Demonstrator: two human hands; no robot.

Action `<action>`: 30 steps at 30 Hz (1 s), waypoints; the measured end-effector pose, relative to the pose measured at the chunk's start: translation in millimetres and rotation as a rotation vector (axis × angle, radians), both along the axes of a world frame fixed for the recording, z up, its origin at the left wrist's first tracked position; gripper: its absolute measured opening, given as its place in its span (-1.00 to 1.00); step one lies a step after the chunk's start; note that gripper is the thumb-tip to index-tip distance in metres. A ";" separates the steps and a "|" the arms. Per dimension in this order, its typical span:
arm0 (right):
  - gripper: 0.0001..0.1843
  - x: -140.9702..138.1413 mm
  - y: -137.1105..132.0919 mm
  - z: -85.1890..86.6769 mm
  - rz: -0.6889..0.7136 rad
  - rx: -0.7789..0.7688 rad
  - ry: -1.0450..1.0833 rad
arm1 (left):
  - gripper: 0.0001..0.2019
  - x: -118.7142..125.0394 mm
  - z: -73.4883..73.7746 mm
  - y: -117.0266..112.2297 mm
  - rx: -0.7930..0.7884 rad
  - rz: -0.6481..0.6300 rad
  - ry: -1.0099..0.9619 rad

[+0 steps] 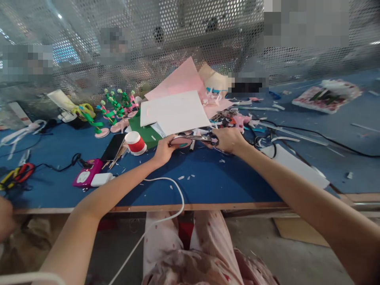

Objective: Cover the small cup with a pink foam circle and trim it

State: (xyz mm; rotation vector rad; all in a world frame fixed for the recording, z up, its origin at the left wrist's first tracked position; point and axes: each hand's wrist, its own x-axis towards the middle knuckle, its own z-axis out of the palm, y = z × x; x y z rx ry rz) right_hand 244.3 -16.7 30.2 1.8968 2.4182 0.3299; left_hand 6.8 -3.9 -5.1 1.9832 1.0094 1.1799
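At the centre of the frame, a small pink piece (181, 142) was held pinched in the left hand (162, 150), whose fingers were closed on its left edge just above the blue counter (208, 178). Dark scissors (198, 138) were gripped in the right hand (230, 139), which was wrapped about the handles. Their long axis was laid almost level, with the blades pointed left onto the piece, so that the piece lay directly left of the right hand. A red-and-white roll (135, 142) was seen just beyond the left hand.

Bright, edges warped, perhaps motion-blurred.
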 end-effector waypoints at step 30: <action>-0.35 5.1 -6.5 12.2 -0.004 0.105 -0.008 | -0.79 1.8 8.4 -11.7 0.102 0.100 0.159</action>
